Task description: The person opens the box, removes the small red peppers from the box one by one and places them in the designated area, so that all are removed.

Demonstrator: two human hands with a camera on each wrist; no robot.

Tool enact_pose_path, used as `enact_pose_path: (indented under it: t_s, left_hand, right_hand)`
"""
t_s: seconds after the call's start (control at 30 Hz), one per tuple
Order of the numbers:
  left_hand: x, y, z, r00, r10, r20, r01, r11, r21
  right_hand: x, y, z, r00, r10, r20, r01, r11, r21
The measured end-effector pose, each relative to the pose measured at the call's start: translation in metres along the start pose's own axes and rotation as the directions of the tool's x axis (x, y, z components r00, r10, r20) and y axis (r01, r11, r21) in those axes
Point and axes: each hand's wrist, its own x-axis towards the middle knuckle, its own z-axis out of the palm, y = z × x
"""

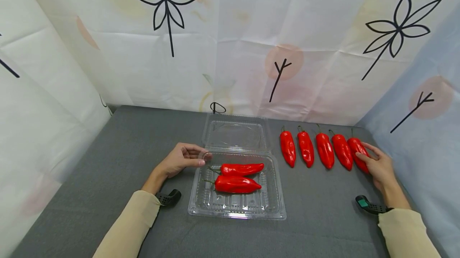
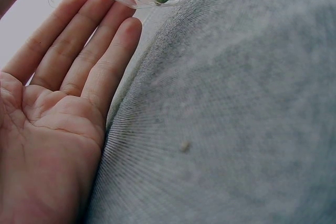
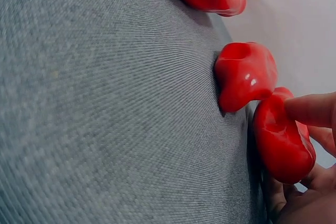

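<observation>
My right hand (image 1: 381, 170) is at the far right end of a row of red peppers and grips the last red pepper (image 1: 356, 149), which still lies on the table. In the right wrist view, the thumb presses one side of that pepper (image 3: 283, 145) and fingers are on the other. My left hand (image 1: 179, 159) rests at the upper left corner of a clear plastic clamshell box (image 1: 237, 215), its fingertips at the rim. From the left wrist, its fingers (image 2: 79, 40) look straight. Inside the box lie two red peppers, one (image 1: 242, 169) behind the other (image 1: 237, 185), stems pointing left.
Left of the gripped pepper, several more red peppers (image 1: 324, 151) lie side by side with stems toward the back. The box's lid (image 1: 237, 132) is folded back flat. Patterned cloth walls (image 1: 230, 50) surround the grey table (image 1: 151, 130) at the back and sides.
</observation>
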Motion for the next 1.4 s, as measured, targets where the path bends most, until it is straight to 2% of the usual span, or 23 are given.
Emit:
enact_pose_path:
  t_s: [0.5, 0.67, 0.93, 1.4]
  left_hand:
    - [0.000, 0.000, 0.000, 1.000, -0.005, -0.006, 0.005, 1.000, 0.001]
    - [0.000, 0.000, 0.001, 1.000, -0.005, -0.009, 0.005, 1.000, -0.003]
    - [0.000, 0.001, 0.001, 1.000, -0.013, -0.014, 0.013, 1.000, -0.006]
    - [0.000, 0.001, 0.002, 1.000, -0.010, -0.016, 0.010, 1.000, 0.000]
  right_hand:
    - [0.002, -0.002, 0.006, 1.000, -0.007, -0.013, 0.006, 0.998, -0.062]
    - [0.000, -0.002, 0.007, 1.000, -0.030, 0.005, 0.030, 0.999, -0.033]
    - [0.002, 0.001, 0.010, 0.999, -0.033, -0.013, 0.034, 0.999, 0.032]
    - [0.001, 0.001, 0.009, 1.000, -0.014, -0.018, 0.015, 0.999, 0.047]
